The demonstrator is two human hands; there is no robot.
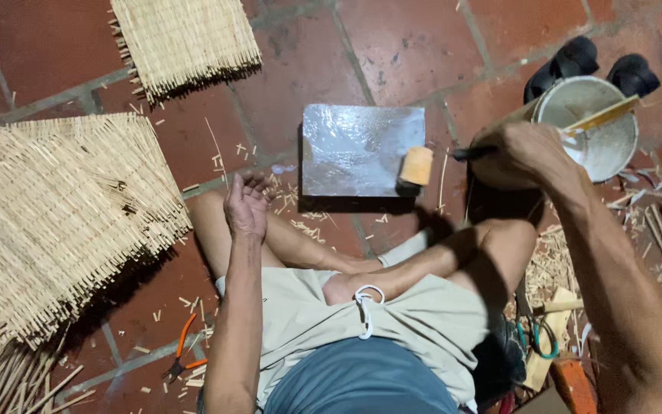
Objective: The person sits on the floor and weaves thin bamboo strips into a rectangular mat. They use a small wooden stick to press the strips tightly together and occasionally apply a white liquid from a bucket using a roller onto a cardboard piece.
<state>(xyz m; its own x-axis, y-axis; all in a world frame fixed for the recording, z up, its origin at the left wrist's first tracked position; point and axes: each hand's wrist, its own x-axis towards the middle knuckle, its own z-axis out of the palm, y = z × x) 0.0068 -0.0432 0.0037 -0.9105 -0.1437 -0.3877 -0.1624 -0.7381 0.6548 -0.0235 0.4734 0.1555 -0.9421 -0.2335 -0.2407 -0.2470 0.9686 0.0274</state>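
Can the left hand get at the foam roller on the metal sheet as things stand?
Probably yes: the left hand is open and empty, and only bare floor and sheet lie between it and the roller.

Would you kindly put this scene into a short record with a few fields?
setting: red tiled floor, person sitting cross-legged
left hand: open, empty, above the knee
right hand: grips a dark handle at a white bucket
in front: silvery slab with an orange block at its edge
left side: woven mats
near hip: orange pliers
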